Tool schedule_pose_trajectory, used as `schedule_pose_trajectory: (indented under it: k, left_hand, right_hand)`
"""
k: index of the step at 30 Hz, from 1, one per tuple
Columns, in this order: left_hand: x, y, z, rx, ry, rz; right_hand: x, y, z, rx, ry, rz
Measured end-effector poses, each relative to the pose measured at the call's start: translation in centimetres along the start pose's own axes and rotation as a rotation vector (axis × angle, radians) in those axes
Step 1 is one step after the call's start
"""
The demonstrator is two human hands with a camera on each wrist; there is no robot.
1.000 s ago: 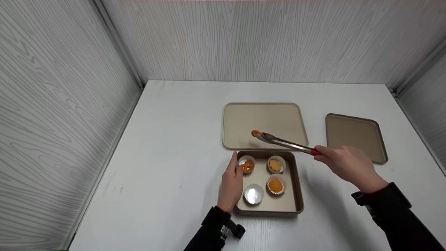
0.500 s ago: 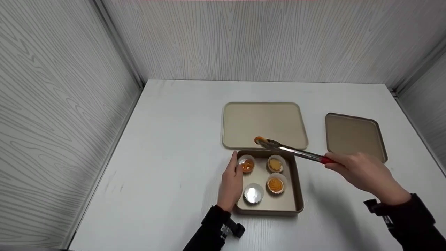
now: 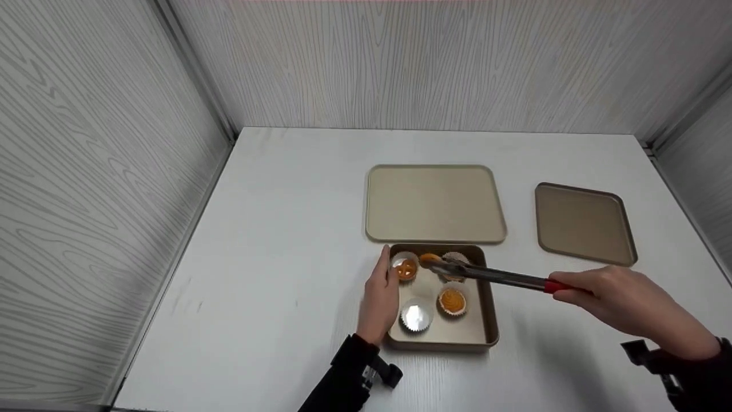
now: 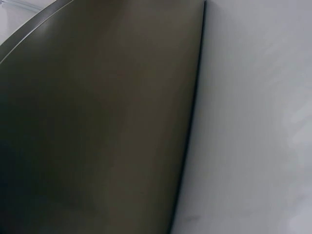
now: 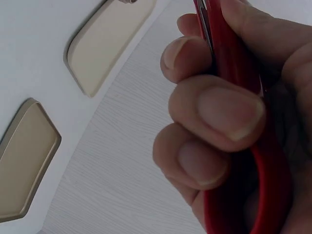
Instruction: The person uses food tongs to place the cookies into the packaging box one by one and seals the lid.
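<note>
My left hand [image 3: 379,303] grips the left wall of a square baking pan [image 3: 490,309], thumb over the rim and fingers along the outside. The pan's brown outer wall [image 4: 112,112] fills much of the left wrist view. My right hand [image 3: 623,294] holds red-handled metal tongs [image 3: 509,276], its fingers wrapped round the handle [image 5: 239,58] in the right wrist view. At the tongs' tip is a small orange pastry [image 3: 429,259], over the pan's far part. Inside, a pretzel-like pastry [image 3: 406,269] and a swirled one [image 3: 452,301] sit in foil cups. The tongs partly cover another filled cup [image 3: 456,258].
A foil cup [image 3: 416,316] with nothing visible in it stands at the pan's near left. Behind the pan lies a flat beige tray [image 3: 434,200]. To the right is a smaller brown tray [image 3: 584,223]. Wood-grain panels [image 3: 366,63] border the white table [image 3: 274,240].
My right hand has moved right and toward me, bringing the tongs and orange pastry from above the beige tray to over the pan's far part. The left hand and pan stay put.
</note>
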State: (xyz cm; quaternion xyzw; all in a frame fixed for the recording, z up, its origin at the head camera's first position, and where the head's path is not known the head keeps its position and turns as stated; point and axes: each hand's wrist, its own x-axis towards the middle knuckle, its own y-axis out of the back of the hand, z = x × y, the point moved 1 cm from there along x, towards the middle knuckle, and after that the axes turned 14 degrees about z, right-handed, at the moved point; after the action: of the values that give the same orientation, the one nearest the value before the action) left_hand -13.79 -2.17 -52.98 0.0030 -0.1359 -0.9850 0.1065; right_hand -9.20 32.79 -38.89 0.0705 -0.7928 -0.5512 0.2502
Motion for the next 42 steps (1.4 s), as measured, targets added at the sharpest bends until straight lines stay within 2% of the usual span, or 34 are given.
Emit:
schedule_pose_trajectory:
  k: [8,18,26,35,42]
  left_hand:
    - [0.0,0.2,0.0,0.004,0.013,0.002]
    - [0.0,0.1,0.0,-0.001,0.005,0.006]
    - [-0.3,0.1,0.1,-0.022,0.004,-0.008]
    - [-0.4,0.2,0.1,-0.035,0.011,-0.016]
    - [-0.3,0.1,0.0,-0.015,0.01,-0.013]
  right_hand:
    - [-0.4,-0.1,-0.6,0.055,0.054,-0.088]
    - [-0.2,-0.6,-1.6,0.087,0.062,-0.199]
    - [0.0,-1.1,-1.8,0.083,0.006,-0.311]
    - [0.2,-1.4,-2.1,0.078,0.02,-0.318]
    - [0.1,-1.2,-2.3,0.054,0.05,-0.283]
